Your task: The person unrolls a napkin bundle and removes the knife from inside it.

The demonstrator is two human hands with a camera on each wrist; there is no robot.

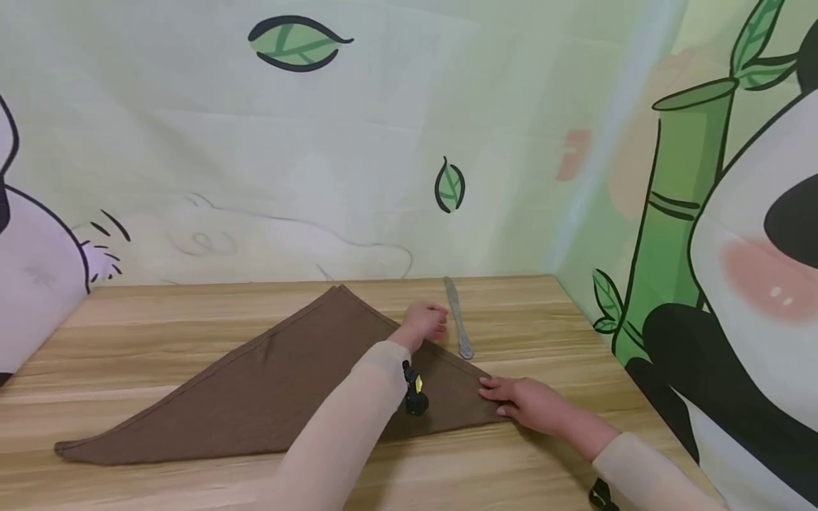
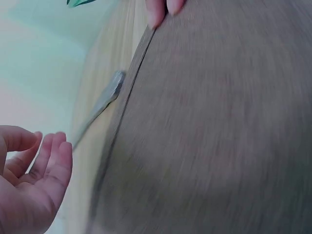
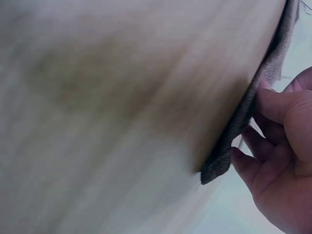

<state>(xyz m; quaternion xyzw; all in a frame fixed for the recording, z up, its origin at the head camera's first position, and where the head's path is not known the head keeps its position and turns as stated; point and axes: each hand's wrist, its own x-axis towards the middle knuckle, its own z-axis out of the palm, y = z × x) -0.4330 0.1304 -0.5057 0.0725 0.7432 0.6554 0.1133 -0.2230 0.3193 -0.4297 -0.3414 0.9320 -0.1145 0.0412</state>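
A brown cloth napkin (image 1: 255,397), folded into a broad triangle, lies on the wooden table with its peak at the far side. My right hand (image 1: 527,404) is at its right corner. There, thumb and fingers pinch the fabric; the right wrist view has the thumb on the napkin's edge (image 3: 241,112) and the other fingers around its end. My left hand (image 1: 423,323) hovers by the sloping far right edge, its fingers loosely bent around nothing, palm bare in the left wrist view. Just beyond it lies a silver table knife (image 1: 459,319).
The wooden table (image 1: 160,312) backs onto a pale fabric backdrop (image 1: 358,128) printed with leaves. On the right, a side panel shows a panda and bamboo (image 1: 677,191). A black wrist device (image 1: 415,390) sits on my left sleeve, above the napkin.
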